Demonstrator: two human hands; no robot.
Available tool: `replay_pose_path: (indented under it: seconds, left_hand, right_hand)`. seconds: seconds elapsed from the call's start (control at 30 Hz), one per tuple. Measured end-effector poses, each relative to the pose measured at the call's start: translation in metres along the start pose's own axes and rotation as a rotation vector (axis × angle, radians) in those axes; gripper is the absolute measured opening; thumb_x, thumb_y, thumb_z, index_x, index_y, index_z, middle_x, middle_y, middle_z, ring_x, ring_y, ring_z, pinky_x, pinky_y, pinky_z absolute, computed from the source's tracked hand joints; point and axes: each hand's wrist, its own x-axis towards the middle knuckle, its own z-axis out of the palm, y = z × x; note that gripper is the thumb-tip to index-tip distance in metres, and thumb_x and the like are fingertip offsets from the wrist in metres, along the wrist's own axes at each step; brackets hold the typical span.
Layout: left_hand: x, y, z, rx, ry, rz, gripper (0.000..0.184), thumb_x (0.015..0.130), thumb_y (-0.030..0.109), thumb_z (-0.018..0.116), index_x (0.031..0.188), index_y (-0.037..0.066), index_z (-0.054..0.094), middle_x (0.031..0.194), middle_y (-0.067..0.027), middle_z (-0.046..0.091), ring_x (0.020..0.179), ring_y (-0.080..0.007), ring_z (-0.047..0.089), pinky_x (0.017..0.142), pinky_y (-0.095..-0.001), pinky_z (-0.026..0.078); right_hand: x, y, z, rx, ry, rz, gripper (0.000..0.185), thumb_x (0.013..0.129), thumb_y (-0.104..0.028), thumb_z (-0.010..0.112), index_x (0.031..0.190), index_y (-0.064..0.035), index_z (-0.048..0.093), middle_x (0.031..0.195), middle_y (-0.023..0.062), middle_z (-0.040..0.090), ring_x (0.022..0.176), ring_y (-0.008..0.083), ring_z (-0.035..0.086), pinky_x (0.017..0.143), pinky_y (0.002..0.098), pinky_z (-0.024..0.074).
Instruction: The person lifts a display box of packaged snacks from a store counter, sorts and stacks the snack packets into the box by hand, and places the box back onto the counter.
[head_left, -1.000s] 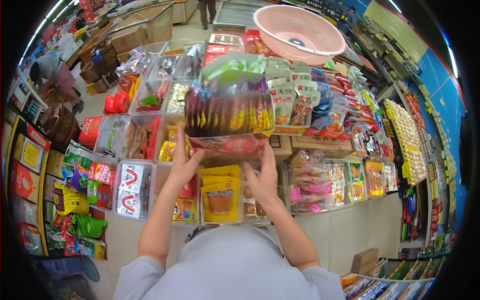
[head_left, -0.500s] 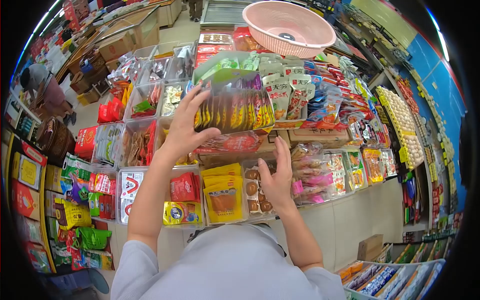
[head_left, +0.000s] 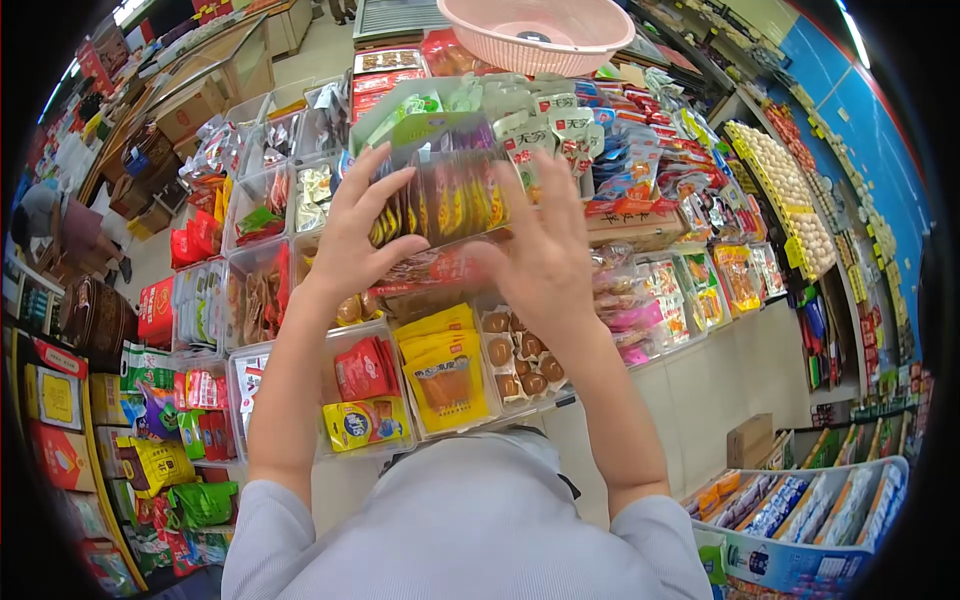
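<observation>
A display box [head_left: 450, 262] with a row of upright yellow-and-dark snack packets [head_left: 445, 205] stands in the middle of the stall. My left hand [head_left: 360, 235] is at its left end, fingers spread, with the thumb over the front edge; whether it touches the box I cannot tell. Over the right end is my right hand [head_left: 545, 260], slightly blurred, its fingers stretched out and apart with nothing in them. It hides that end of the box. White-and-green pouches [head_left: 575, 130] stand just behind my right fingertips.
Clear bins hold yellow pouches [head_left: 445, 375], red packets [head_left: 365, 368] and brown eggs [head_left: 520, 365] along the front. A pink basket [head_left: 540, 40] sits at the back. Egg trays [head_left: 780, 200] stand at right. Another person [head_left: 80, 230] bends at far left.
My right hand has risen from above the egg bin to the right end of the display box. My left hand stays at the left end. The view has shifted slightly.
</observation>
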Motion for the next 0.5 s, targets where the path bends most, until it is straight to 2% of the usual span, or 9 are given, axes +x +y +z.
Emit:
replay_pose_path:
  seconds: [0.03,0.07,0.1,0.2,0.23,0.3,0.4,0.43,0.5]
  left_hand:
    - [0.001,0.004,0.004,0.04,0.04,0.023,0.075,0.082,0.044,0.082,0.147,0.014,0.057,0.16,-0.0187,0.041,0.149,-0.0414,0.036,0.122,-0.0502,0.03]
    - [0.004,0.006,0.004,0.1,0.016,0.039,0.075,0.083,0.045,0.082,0.147,0.015,0.057,0.16,-0.0181,0.041,0.148,-0.0417,0.036,0.122,-0.0507,0.03]
    - [0.006,0.009,0.002,0.159,-0.007,0.053,0.075,0.083,0.046,0.081,0.147,0.015,0.057,0.16,-0.0176,0.042,0.148,-0.042,0.037,0.121,-0.0513,0.03]
    - [0.01,0.014,-0.001,0.301,-0.109,0.077,0.074,0.089,0.051,0.073,0.151,0.017,0.052,0.162,-0.0136,0.04,0.149,-0.0426,0.035,0.121,-0.0542,0.029]
    - [0.011,0.015,-0.001,0.343,-0.156,0.064,0.075,0.09,0.05,0.071,0.153,0.016,0.049,0.164,-0.0129,0.037,0.151,-0.0419,0.032,0.122,-0.0542,0.027]
    - [0.012,0.021,-0.003,0.413,-0.249,0.019,0.076,0.094,0.05,0.066,0.157,0.015,0.044,0.167,-0.0112,0.033,0.154,-0.041,0.026,0.124,-0.0564,0.024]
    - [0.012,0.028,-0.001,0.47,-0.268,0.003,0.074,0.096,0.052,0.063,0.156,0.014,0.044,0.168,-0.0107,0.031,0.155,-0.0415,0.024,0.124,-0.058,0.022]
    - [0.013,0.032,-0.001,0.476,-0.297,-0.016,0.072,0.098,0.051,0.058,0.158,0.013,0.042,0.169,-0.0107,0.029,0.155,-0.0424,0.021,0.125,-0.059,0.02]
    - [0.012,0.027,0.003,0.487,-0.274,0.002,0.07,0.1,0.051,0.056,0.159,0.017,0.04,0.168,-0.0122,0.03,0.154,-0.046,0.024,0.123,-0.0619,0.021]
  right_hand:
    - [0.006,-0.003,0.007,-0.058,-0.051,-0.034,0.078,0.084,-0.037,0.08,0.148,-0.0028,0.051,0.153,0.0269,0.045,0.142,0.0457,0.043,0.116,0.0567,0.0348]
    - [0.011,-0.006,0.013,-0.117,-0.103,-0.069,0.08,0.083,-0.045,0.079,0.146,-0.004,0.053,0.152,0.027,0.046,0.142,0.0454,0.042,0.117,0.0587,0.0323]
    - [0.013,-0.008,0.026,-0.055,-0.157,-0.067,0.084,0.083,-0.055,0.076,0.144,-0.0011,0.055,0.148,0.027,0.052,0.141,0.0443,0.045,0.118,0.0618,0.0295]
    - [0.016,-0.009,0.03,-0.065,-0.225,-0.15,0.088,0.081,-0.055,0.077,0.144,0.0016,0.054,0.145,0.026,0.055,0.141,0.043,0.046,0.118,0.0629,0.0275]
    - [0.02,-0.01,0.024,-0.101,-0.217,-0.164,0.087,0.077,-0.044,0.084,0.144,0.0016,0.052,0.142,0.0238,0.057,0.139,0.0398,0.05,0.118,0.0601,0.0323]
    - [0.02,-0.006,0.024,-0.094,-0.234,-0.169,0.088,0.077,-0.044,0.083,0.144,0.0021,0.051,0.142,0.0236,0.057,0.14,0.0397,0.049,0.118,0.061,0.0319]
    - [0.018,-0.007,0.028,-0.108,-0.221,-0.156,0.093,0.074,-0.046,0.084,0.143,0.0043,0.048,0.143,0.0236,0.056,0.141,0.0398,0.049,0.118,0.0617,0.031]
    - [0.017,-0.011,0.031,-0.131,-0.21,-0.146,0.094,0.073,-0.046,0.085,0.144,0.0048,0.048,0.144,0.0238,0.055,0.142,0.0401,0.048,0.119,0.0617,0.0305]
    - [0.017,-0.022,0.034,-0.192,-0.223,-0.141,0.097,0.072,-0.048,0.085,0.144,0.006,0.047,0.145,0.0255,0.054,0.143,0.0417,0.045,0.119,0.0613,0.0294]
